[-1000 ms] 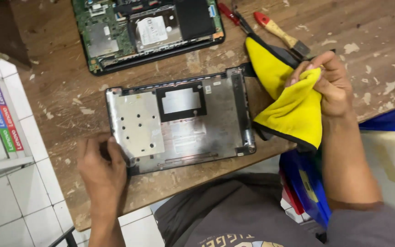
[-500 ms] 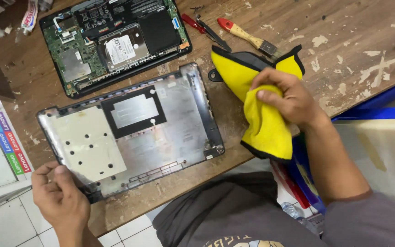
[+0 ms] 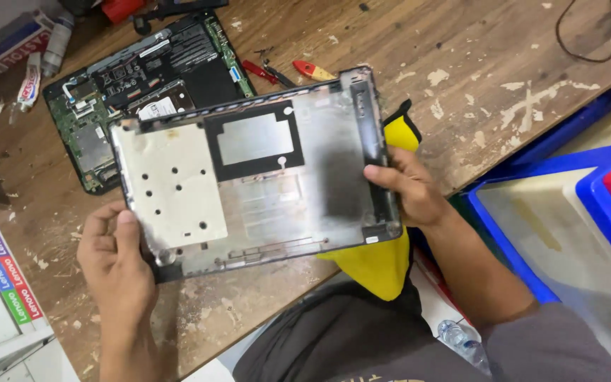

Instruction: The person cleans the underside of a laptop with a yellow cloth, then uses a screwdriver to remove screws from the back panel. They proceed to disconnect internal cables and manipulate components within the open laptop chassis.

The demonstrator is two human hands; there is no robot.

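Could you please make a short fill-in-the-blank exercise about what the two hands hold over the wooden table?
1. Both hands lift the laptop bottom cover off the ____ table.
2. The right hand also presses a ____ cloth behind the cover.
3. The left hand grips the cover's lower ____ corner.
4. The opened laptop lies ____ the raised cover.

Missing words: wooden; yellow; left; behind

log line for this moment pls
left hand: grips laptop bottom cover corner | right hand: grips its other edge | yellow cloth: underneath | cover: lifted off wooden bench
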